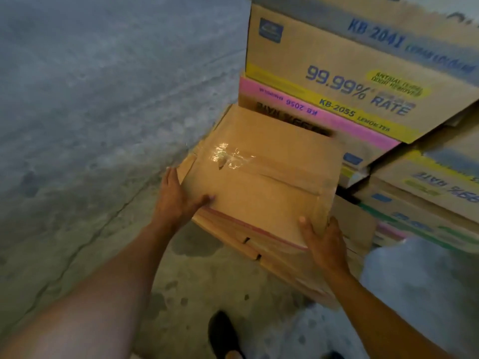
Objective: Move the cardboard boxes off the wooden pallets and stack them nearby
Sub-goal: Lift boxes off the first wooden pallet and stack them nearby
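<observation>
- My left hand (178, 200) grips the left edge of the plain cardboard box (264, 182), with the thumb lying on its top and the fingers going down its side.
- My right hand (326, 244) grips the near right corner of the same box, thumb on top.
- This box is below and in front of the yellow-banded box (350, 73), with its far edge against the pink-banded box (324, 117) that lies directly under the yellow-banded one.
- A strip of shiny clear tape (228, 156) runs across the plain box's top.
- Another brown box (285, 263) lies under the plain box; I cannot tell whether they are touching.
- Below and to the right of the yellow-banded box, more printed boxes (427, 198) are stacked.
- Left of the yellow-banded box there is grey concrete floor (90, 112).
- My dark shoe (225, 335) stands on the floor, well below the yellow-banded box.
</observation>
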Motion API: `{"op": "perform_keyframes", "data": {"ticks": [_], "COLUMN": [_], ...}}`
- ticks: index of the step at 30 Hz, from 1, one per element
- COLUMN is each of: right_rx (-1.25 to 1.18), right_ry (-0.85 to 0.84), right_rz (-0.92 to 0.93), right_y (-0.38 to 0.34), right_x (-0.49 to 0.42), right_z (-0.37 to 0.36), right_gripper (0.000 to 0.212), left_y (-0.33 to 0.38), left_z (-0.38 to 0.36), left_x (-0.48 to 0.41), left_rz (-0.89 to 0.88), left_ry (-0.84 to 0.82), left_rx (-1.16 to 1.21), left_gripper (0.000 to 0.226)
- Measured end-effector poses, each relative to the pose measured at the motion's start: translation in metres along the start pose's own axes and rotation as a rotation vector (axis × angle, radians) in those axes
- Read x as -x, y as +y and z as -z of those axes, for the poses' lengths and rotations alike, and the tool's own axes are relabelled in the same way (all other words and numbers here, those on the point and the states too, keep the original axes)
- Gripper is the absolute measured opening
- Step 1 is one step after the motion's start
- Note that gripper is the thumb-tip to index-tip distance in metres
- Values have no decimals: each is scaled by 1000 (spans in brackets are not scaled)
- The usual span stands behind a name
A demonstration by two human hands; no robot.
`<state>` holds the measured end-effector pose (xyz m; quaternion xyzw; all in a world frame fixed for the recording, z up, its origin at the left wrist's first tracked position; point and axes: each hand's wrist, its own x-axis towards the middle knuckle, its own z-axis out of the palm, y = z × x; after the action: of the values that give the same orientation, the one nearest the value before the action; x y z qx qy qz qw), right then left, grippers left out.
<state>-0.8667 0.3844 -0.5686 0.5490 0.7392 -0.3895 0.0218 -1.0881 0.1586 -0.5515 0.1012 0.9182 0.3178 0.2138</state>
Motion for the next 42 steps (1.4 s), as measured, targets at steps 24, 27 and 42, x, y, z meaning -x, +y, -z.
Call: {"op": "perform_keyframes", "data": {"ticks": [24, 27, 42], "right_rx": [-347, -321, -223], "right_ry": [-390, -506, -917], "right_rz": [660, 747, 850], "right_y": [-50, -44, 48], "right_x": [61, 85, 268], "right_z": [180, 213, 249], "right_gripper": [76, 69, 114], "left_y": [81, 105, 94], "left_z": [31, 22, -16], "left_x": [252, 326, 635], "left_rz": [144, 171, 285], "left_ry": [410, 590, 1014], "left_rx": [772, 801, 869], "left_gripper": [90, 69, 100]}}
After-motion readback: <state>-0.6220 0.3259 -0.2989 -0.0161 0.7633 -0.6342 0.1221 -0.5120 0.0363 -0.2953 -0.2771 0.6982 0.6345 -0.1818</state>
